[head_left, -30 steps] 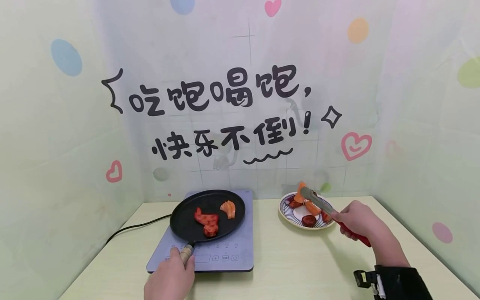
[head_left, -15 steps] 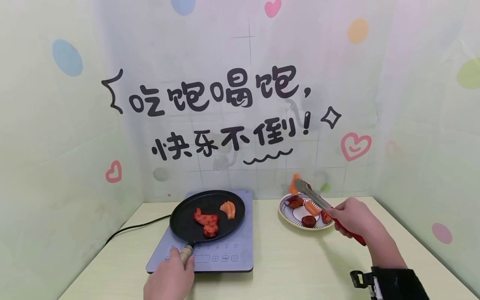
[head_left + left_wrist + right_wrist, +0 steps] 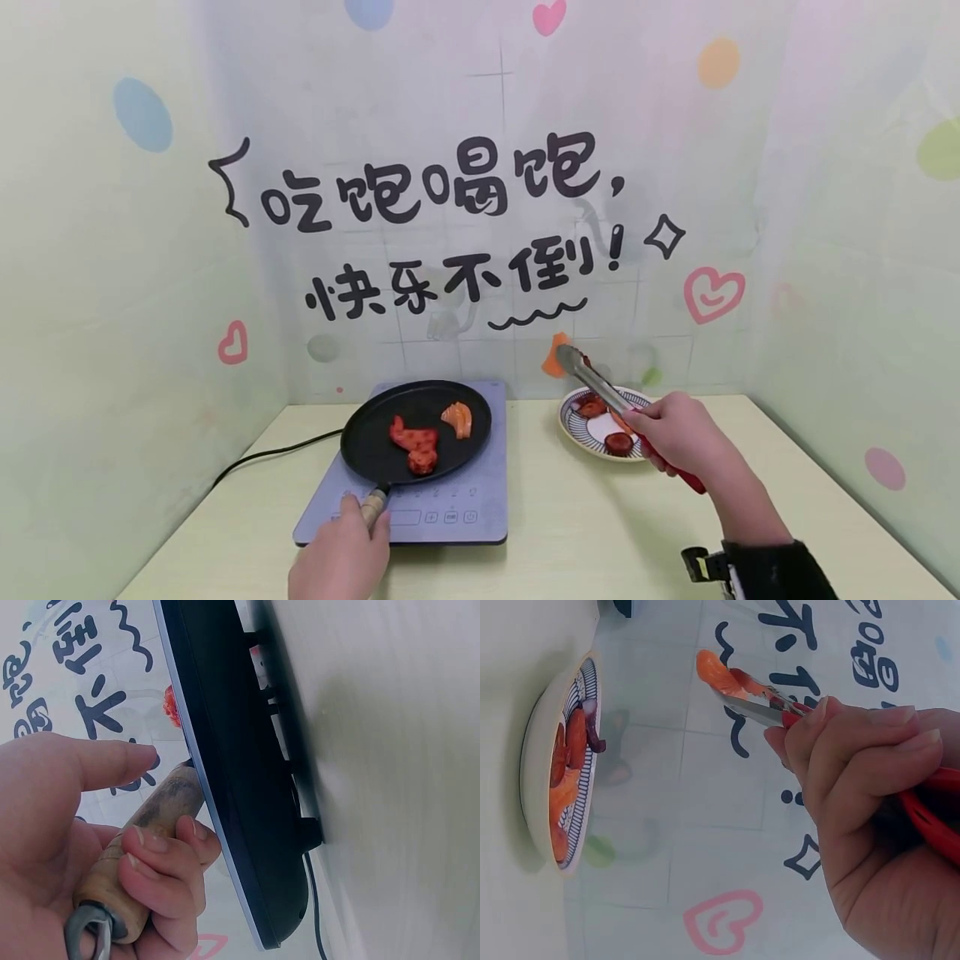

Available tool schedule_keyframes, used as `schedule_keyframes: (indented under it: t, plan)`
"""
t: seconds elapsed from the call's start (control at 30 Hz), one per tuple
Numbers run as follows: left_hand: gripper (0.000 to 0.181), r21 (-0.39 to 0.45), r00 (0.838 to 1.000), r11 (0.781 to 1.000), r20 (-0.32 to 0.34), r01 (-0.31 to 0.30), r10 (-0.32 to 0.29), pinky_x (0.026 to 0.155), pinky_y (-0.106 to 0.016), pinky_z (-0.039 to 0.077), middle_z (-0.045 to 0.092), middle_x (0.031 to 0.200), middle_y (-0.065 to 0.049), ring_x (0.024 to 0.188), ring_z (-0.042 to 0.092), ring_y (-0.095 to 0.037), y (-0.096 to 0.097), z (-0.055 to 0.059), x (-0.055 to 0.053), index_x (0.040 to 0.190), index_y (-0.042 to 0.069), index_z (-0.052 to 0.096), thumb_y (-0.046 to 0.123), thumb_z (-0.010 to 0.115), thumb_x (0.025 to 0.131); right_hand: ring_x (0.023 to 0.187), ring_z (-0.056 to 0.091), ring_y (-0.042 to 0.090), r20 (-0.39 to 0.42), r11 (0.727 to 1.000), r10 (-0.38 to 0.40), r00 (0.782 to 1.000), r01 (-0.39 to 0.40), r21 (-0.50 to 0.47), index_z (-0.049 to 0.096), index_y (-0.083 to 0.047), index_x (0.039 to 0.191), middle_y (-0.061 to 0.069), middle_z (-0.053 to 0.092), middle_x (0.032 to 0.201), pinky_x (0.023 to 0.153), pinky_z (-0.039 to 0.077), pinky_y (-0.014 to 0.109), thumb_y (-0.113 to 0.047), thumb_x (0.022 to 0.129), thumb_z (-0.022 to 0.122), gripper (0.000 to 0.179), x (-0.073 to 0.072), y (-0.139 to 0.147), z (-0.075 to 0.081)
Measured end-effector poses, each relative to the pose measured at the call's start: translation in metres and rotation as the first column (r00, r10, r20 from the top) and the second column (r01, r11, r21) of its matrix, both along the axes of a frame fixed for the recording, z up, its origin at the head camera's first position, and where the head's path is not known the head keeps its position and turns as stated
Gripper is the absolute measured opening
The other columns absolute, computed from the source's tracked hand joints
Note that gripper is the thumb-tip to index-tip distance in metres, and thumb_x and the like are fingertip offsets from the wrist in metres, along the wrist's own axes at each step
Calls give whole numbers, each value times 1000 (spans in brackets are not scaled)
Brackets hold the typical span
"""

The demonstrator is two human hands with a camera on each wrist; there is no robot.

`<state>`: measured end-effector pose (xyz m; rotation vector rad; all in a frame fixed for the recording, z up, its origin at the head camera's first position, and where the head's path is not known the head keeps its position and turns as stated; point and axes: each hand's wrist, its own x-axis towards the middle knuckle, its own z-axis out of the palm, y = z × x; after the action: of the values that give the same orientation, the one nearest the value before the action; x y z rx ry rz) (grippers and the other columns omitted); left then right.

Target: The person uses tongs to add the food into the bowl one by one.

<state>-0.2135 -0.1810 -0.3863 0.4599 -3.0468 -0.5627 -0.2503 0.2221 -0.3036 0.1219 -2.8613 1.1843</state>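
My left hand grips the wooden handle of a black frying pan, fingers curled round it. A red piece of toy meat and a striped orange slice lie in the pan. My right hand squeezes metal tongs with red handles. Between the tong tips is an orange food piece, raised above and left of a patterned plate. Several food pieces stay on that plate, among them a dark red round one; the tongs and hand hide part of its right side.
The pan sits on a flat grey-blue induction cooker, whose black cord runs off left. A pale table lies beneath everything. Behind stands a printed curtain with black lettering, and similar sheets close both sides.
My right hand has moved left and slightly up with the tongs, lifting the orange piece off the plate and past its left edge. My left hand and the pan stay put.
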Motion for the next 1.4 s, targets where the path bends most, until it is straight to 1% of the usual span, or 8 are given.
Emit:
schedule_keyframes:
  t: [0.13, 0.27, 0.43, 0.6, 0.8, 1.03, 1.23, 1.4]
  plan:
    - [77, -3, 1000, 1000, -2, -2, 2, 77, -60, 59, 70, 119, -35, 97, 73, -48, 0, -1, -1, 149, -18, 41, 40, 64, 104, 45, 51, 13, -9, 1000, 1, 1000, 0, 2, 73, -7, 76, 0, 55, 54, 49, 46, 31, -27, 106, 64, 37, 1, -9, 0]
    - [77, -4, 1000, 1000, -6, -1, 1, 77, -60, 59, 70, 118, -35, 96, 73, -47, 0, -1, -1, 149, -18, 42, 40, 64, 104, 45, 49, 15, -15, 999, 1, 1000, -1, -46, 77, -8, 88, 0, 54, 55, 49, 44, 31, -27, 107, 63, 30, 2, -20, 1]
    - [77, -1, 1000, 1000, -14, 2, -2, 76, -60, 59, 70, 118, -35, 95, 73, -47, -1, -2, 0, 149, -18, 41, 40, 64, 104, 43, 49, 13, -91, 999, 6, 996, -11, -53, 75, -8, 83, -1, 54, 55, 47, 44, 30, -27, 106, 65, 32, 3, -36, 0]
    - [77, 1, 1000, 1000, -24, 6, -6, 75, -60, 59, 70, 119, -36, 95, 73, -48, -2, -3, 0, 150, -18, 41, 41, 64, 104, 40, 48, 12, -138, 999, -28, 990, 22, -50, 72, -8, 76, 0, 55, 53, 46, 44, 30, -24, 104, 68, 33, 4, -50, -5]
    - [78, 7, 1000, 1000, -16, 8, -8, 75, -60, 59, 70, 121, -36, 96, 73, -48, -2, -3, 0, 150, -18, 40, 40, 63, 104, 38, 47, 10, -189, 999, -45, 981, 41, -24, 81, -7, 98, 1, 59, 56, 45, 43, 30, -21, 103, 69, 20, 4, -60, -10]
    - [78, 11, 1000, 1000, -17, 2, -2, 76, -60, 59, 70, 120, -35, 95, 73, -47, -3, -3, 0, 150, -17, 41, 41, 64, 104, 44, 50, 11, -271, 998, -46, 961, 32, -59, 82, -6, 108, 0, 61, 61, 47, 42, 27, -22, 103, 71, 21, 4, -71, -13]
    - [78, 15, 1000, 1000, -7, 4, -4, 77, -61, 59, 70, 120, -35, 97, 73, -48, -2, -3, 0, 150, -17, 40, 40, 64, 104, 52, 51, 11, -391, 1000, -17, 920, 9, -23, 83, -2, 114, 5, 74, 76, 52, 43, 25, -20, 99, 76, 24, -2, -79, -21]
    - [78, 12, 1000, 1000, -8, -1, 1, 78, -61, 59, 70, 121, -35, 98, 73, -48, -2, -3, 0, 151, -17, 40, 40, 64, 104, 68, 64, 17, -497, 997, -8, 868, 48, 68, 84, -4, 111, 9, 82, 90, 58, 47, 28, -22, 96, 80, 23, -8, -85, -26]
